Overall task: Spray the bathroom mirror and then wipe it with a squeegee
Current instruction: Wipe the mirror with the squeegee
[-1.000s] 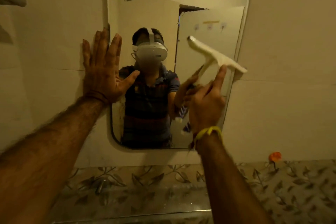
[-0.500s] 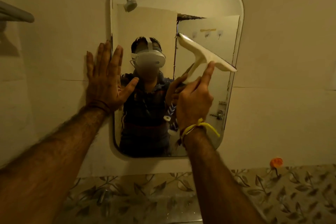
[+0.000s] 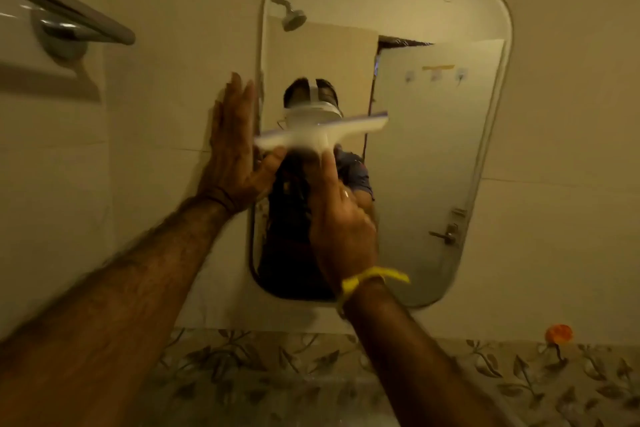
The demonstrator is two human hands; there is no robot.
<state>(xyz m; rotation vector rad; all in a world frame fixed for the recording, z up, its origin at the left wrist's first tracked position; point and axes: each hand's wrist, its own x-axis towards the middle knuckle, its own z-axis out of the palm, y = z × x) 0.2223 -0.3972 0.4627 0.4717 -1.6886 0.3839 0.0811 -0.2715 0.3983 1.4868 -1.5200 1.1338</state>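
A: Right hand first — fingers wrapped shut around the squeegee handle, forefinger laid up along the stem. Yellow band knotted at the wrist.

B: Squeegee shape?

A: White plastic, T-shaped, long flat blade on a short stem. Blade runs nearly level, right end slightly higher. It's motion-blurred, so I can't tell whether the edge actually touches the glass.

B: Where on the mirror?

A: Left half of the mirror, about mid-height; the blade's left tip reaches the mirror's left edge, just beside the other hand.

B: Left hand?

A: Open, fingers straight and close together, palm flat on the wall tile right at the mirror's left edge. Thumb spreads toward the squeegee. Holds nothing. Thin dark cord at that wrist.

B: Mirror itself?

A: Tall rectangle, rounded corners, frameless, smooth glass. Reflection shows a shower head, a pale door with a lever handle and the person wearing a white headset.

B: Surroundings?

A: Glossy plain cream tiles with thin grout lines. Below the mirror, a band of tile with a leaf-and-vine print. Shiny metal towel bar, round tube on a round mount, upper left. Small orange round thing on the wall, lower right; can't tell what it is.
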